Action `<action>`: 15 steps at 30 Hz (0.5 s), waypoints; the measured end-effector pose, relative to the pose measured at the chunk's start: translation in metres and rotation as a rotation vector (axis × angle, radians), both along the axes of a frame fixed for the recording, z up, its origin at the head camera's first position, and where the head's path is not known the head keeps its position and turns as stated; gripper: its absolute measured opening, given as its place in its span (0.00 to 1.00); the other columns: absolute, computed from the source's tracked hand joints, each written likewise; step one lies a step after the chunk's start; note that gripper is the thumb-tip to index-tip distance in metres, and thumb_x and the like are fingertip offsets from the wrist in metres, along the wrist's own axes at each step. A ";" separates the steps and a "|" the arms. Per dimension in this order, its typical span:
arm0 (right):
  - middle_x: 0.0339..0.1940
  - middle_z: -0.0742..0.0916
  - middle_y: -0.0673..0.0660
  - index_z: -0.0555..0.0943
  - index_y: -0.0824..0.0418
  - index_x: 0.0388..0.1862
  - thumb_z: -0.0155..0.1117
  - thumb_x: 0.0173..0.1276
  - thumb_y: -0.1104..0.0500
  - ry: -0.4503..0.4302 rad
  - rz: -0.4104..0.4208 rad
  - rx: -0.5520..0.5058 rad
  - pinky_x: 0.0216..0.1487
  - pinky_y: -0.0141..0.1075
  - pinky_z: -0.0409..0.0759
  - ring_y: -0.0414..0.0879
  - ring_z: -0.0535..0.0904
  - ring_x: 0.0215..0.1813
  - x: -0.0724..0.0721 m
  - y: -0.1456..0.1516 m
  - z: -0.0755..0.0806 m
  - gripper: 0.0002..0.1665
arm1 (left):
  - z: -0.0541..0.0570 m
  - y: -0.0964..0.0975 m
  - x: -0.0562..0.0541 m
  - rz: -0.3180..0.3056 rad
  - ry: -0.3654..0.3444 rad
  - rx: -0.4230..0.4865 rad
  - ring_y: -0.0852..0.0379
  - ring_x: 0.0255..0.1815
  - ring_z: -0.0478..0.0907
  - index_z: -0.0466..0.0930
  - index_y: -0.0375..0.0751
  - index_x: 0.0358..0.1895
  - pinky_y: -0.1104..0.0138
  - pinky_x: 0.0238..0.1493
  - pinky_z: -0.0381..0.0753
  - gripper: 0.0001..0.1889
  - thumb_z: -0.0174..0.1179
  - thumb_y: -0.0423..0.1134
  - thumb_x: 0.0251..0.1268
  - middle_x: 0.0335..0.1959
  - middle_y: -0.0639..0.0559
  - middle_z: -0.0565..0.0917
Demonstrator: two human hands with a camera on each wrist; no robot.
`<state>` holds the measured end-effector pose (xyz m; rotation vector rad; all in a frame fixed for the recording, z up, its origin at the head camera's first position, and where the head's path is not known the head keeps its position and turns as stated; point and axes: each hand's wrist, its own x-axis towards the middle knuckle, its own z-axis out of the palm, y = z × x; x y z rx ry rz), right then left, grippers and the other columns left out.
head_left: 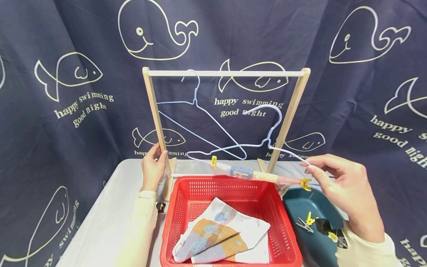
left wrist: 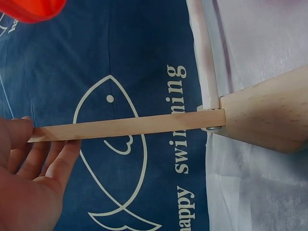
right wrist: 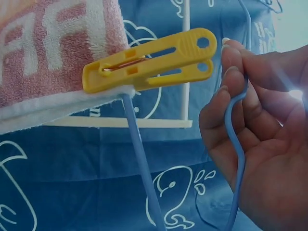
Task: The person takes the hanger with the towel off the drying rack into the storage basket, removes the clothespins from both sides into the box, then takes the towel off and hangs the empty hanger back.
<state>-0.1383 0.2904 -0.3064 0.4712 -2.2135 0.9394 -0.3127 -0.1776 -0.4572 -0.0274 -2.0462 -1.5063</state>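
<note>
My left hand [head_left: 154, 168] grips the left wooden post [left wrist: 130, 126] of a small drying rack, thumb on one side and fingers on the other. My right hand [head_left: 347, 189] pinches one shoulder of a light blue wire hanger [head_left: 273, 128] in front of the rack, its hook below the white bar [head_left: 227, 73]. From this hanger's lower wire hangs a towel [head_left: 245, 173] with pink, blue and yellow parts, held by a yellow clothespin [head_left: 214, 161] at one end and another yellow clothespin [right wrist: 149, 60] near my right fingers. A second blue hanger [head_left: 195, 89] hangs bare on the bar.
A red plastic basket [head_left: 288, 237] with a folded white, blue and brown cloth [head_left: 220, 231] stands before the rack. To its right, a dark teal basin [head_left: 310, 204] contains several clothespins [head_left: 305, 224]. A small dark object [head_left: 161, 207] lies left of the basket. Behind hangs a navy curtain [head_left: 233, 33].
</note>
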 end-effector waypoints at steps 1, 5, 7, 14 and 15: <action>0.33 0.91 0.47 0.91 0.58 0.42 0.75 0.56 0.78 0.014 0.005 -0.001 0.47 0.15 0.77 0.28 0.83 0.35 0.000 -0.001 0.002 0.20 | 0.000 0.000 0.000 0.001 0.000 0.001 0.49 0.52 0.87 0.82 0.41 0.64 0.56 0.54 0.85 0.20 0.65 0.33 0.72 0.54 0.41 0.88; 0.35 0.90 0.45 0.91 0.61 0.43 0.75 0.56 0.79 0.026 0.013 -0.031 0.46 0.16 0.77 0.30 0.84 0.36 0.003 -0.005 0.010 0.19 | 0.000 0.000 -0.001 0.003 0.005 0.003 0.49 0.51 0.87 0.82 0.41 0.64 0.56 0.54 0.85 0.20 0.65 0.32 0.71 0.53 0.41 0.89; 0.36 0.91 0.44 0.91 0.61 0.43 0.74 0.57 0.78 0.021 0.004 -0.044 0.47 0.16 0.78 0.30 0.85 0.36 0.005 -0.008 0.015 0.19 | 0.000 0.000 -0.002 0.006 0.009 -0.002 0.48 0.51 0.87 0.82 0.41 0.64 0.56 0.54 0.85 0.20 0.65 0.32 0.71 0.53 0.41 0.89; 0.37 0.91 0.45 0.91 0.63 0.42 0.74 0.55 0.80 0.085 0.013 -0.050 0.51 0.17 0.78 0.30 0.86 0.39 0.002 -0.014 0.024 0.19 | -0.002 -0.001 -0.003 0.017 0.008 -0.016 0.47 0.53 0.87 0.81 0.42 0.66 0.55 0.55 0.85 0.21 0.65 0.33 0.71 0.55 0.41 0.88; 0.37 0.91 0.45 0.91 0.64 0.42 0.74 0.55 0.80 0.091 0.012 -0.048 0.51 0.17 0.78 0.30 0.86 0.39 0.002 -0.015 0.026 0.19 | -0.002 -0.001 -0.003 0.016 0.006 -0.012 0.47 0.53 0.87 0.81 0.42 0.65 0.55 0.55 0.85 0.21 0.65 0.33 0.71 0.55 0.41 0.88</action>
